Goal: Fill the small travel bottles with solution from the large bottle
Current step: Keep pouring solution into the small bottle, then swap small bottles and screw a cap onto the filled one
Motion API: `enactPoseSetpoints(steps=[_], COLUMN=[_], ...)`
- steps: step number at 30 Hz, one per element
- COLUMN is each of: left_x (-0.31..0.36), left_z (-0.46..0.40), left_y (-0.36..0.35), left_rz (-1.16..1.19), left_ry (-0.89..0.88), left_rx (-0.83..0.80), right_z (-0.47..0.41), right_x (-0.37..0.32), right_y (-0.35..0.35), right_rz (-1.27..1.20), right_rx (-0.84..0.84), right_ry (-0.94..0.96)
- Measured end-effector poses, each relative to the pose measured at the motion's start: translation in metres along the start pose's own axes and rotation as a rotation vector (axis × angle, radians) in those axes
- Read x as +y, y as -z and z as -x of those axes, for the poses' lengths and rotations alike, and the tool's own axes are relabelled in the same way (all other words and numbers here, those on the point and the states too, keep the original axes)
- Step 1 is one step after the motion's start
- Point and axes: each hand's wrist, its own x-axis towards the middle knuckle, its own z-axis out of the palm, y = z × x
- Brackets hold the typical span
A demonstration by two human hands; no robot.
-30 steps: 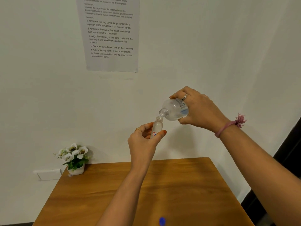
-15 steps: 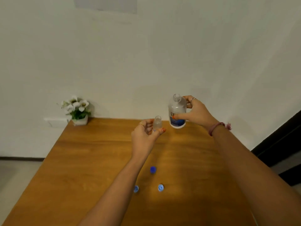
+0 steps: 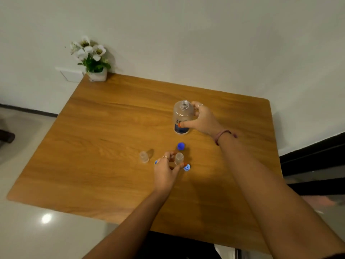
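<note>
The large clear bottle [image 3: 182, 116] with a blue label stands upright and uncapped on the wooden table [image 3: 112, 128]. My right hand [image 3: 202, 119] is wrapped around its side. My left hand [image 3: 167, 170] pinches a small uncapped travel bottle [image 3: 179, 158], upright at the table surface. A second small travel bottle [image 3: 144, 156] stands uncapped just left of my left hand, untouched. Three blue caps lie close by: one [image 3: 180, 146] behind the held bottle, one [image 3: 186, 167] at its right, one [image 3: 156, 162] partly hidden under my left fingers.
A small white pot of white flowers [image 3: 93, 60] stands at the table's far left corner against the wall. A wall socket plate [image 3: 71, 74] sits beside it. The floor [image 3: 28, 230] lies to the left, a dark strip to the right.
Both hands came down from pouring height. The large bottle went from tilted over the small bottle to upright on the table. The small bottle dropped to the tabletop, and my view tilted down.
</note>
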Motion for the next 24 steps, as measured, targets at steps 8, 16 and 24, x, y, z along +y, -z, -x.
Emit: enactPoseSetpoints(steps=[8,16,24], left_x=[-0.034,-0.041,-0.045], left_z=[0.001,-0.001,-0.003], left_y=[-0.012,-0.014,-0.013], left_rz=[-0.037,-0.046,-0.092], left_ry=[0.116,0.134,0.091], left_rx=[-0.013,-0.002,-0.012], right_z=[-0.011,-0.014,-0.014], right_x=[0.014,0.018,0.014], right_y=[-0.049,-0.066,-0.058], right_rz=[0.057,0.116,0.298], right_rx=[-0.171,-0.234,-0.306], right_ry=[-0.014,-0.029,-0.024])
